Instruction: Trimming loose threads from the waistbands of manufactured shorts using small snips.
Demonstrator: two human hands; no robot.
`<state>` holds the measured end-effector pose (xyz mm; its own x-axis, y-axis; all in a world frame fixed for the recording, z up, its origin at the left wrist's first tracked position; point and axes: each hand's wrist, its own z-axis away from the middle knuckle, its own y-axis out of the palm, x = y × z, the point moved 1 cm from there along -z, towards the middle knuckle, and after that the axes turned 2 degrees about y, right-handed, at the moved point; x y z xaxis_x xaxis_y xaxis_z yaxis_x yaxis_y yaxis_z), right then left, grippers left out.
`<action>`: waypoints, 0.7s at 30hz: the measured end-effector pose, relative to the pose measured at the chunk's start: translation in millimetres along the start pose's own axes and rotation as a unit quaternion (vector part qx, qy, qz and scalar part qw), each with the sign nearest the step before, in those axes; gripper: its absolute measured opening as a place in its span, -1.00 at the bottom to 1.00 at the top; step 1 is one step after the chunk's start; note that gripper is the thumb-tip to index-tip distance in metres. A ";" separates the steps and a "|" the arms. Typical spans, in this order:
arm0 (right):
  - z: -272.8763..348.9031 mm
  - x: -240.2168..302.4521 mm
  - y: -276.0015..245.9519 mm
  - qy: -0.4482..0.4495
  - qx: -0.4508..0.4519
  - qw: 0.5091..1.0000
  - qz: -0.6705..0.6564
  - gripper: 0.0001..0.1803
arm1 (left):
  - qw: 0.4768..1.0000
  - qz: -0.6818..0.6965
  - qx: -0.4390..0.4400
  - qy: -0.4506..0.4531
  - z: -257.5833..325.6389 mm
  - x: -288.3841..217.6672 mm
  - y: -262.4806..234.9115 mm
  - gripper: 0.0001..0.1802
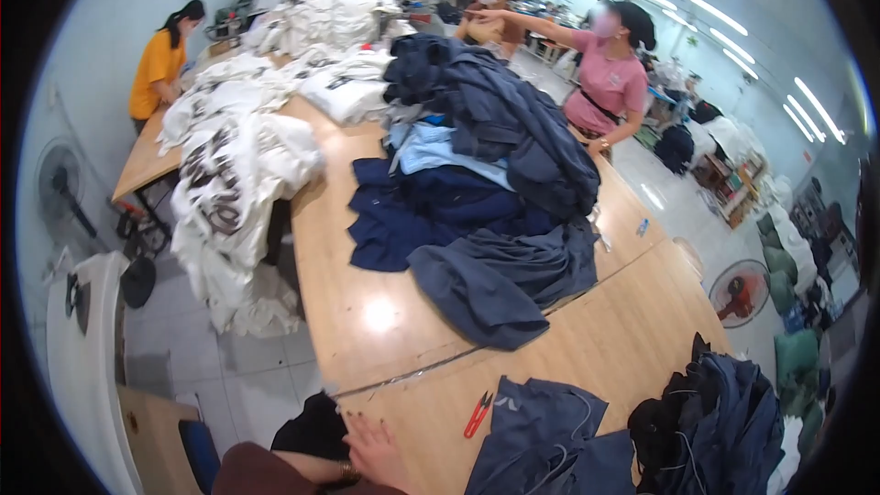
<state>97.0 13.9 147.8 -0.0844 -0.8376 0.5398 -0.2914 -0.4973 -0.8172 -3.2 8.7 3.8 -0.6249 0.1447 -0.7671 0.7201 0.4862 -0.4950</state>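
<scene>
— Where's the hand (371, 454)?
— Flat on the near table (385, 339) edge, fingers spread, holding nothing. Which hand it is, I can't tell; the other is out of sight.
— What's nearest it?
— Red snips (478, 414) just to its right, then a navy garment (541, 440). A black cloth (316, 426) hangs just left.
— Farther off?
— A navy pile (486, 183) mid-table, white shirts (238, 165) at the far left, and two people (610, 73) pointing at the far end.

Left hand (374, 455) and forearm, at the lower edge: dark maroon sleeve ending at the wrist, a thin gold-coloured bracelet behind the fingers, dark polish on the fingernails.
</scene>
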 end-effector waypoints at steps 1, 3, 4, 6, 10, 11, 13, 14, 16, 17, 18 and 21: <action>-5.1 7.2 -8.0 -0.026 0.006 1.000 -0.004 -0.72 | 0.999 -0.019 -0.039 -0.017 21.5 -11.1 -7.8 -0.60; -0.1 2.2 -8.9 -0.009 -0.021 1.000 -0.006 -0.74 | 0.998 -0.012 -0.063 -0.002 40.5 -28.5 -5.0 -0.60; 3.0 -5.2 -3.0 -0.006 -0.031 0.999 -0.023 -0.75 | 0.997 -0.013 -0.080 0.001 49.6 -36.5 -4.8 -0.60; 2.6 -3.2 -2.2 -0.020 -0.032 0.999 -0.037 -0.76 | 0.992 -0.024 -0.121 -0.002 71.8 -46.8 -7.4 -0.60; 11.7 5.1 -2.1 -0.023 -0.052 0.998 0.023 -0.75 | 0.908 -0.040 0.068 -0.412 67.3 -36.0 -88.9 -0.76; 17.3 9.9 -0.3 -0.022 -0.065 0.998 0.015 -0.74 | 0.847 0.208 -0.148 -0.466 71.7 -29.2 -102.4 -0.75; 41.4 22.2 8.4 -0.046 -0.051 0.997 0.019 -0.73 | 0.918 -0.162 -0.272 -0.240 59.9 -52.4 -128.1 -0.67; 53.9 28.3 12.5 -0.073 -0.031 0.997 0.025 -0.72 | 0.927 -0.175 -0.266 -0.200 45.2 -68.5 -134.4 -0.63; 73.4 36.3 15.1 -0.100 -0.012 0.995 0.022 -0.72 | 0.943 -0.189 -0.237 -0.135 20.4 -81.7 -125.0 -0.56; 81.4 37.8 15.2 -0.105 0.007 0.994 0.031 -0.72 | 0.952 -0.190 -0.214 -0.108 10.7 -76.8 -112.8 -0.53; 89.1 37.6 15.4 -0.107 0.025 0.993 0.041 -0.72 | 0.933 -0.256 -0.216 -0.130 3.2 -78.3 -98.4 -0.51; 104.3 33.5 10.2 -0.089 0.064 0.987 0.115 -0.75 | 0.913 -0.267 -0.230 -0.205 -7.6 -76.5 -83.4 -0.46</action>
<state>190.7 -42.8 136.5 0.0377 -0.9526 0.3019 -0.1594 -0.3039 -0.9393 -17.8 -36.5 106.9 -0.6168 -0.5073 -0.6018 0.0848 0.7173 -0.6916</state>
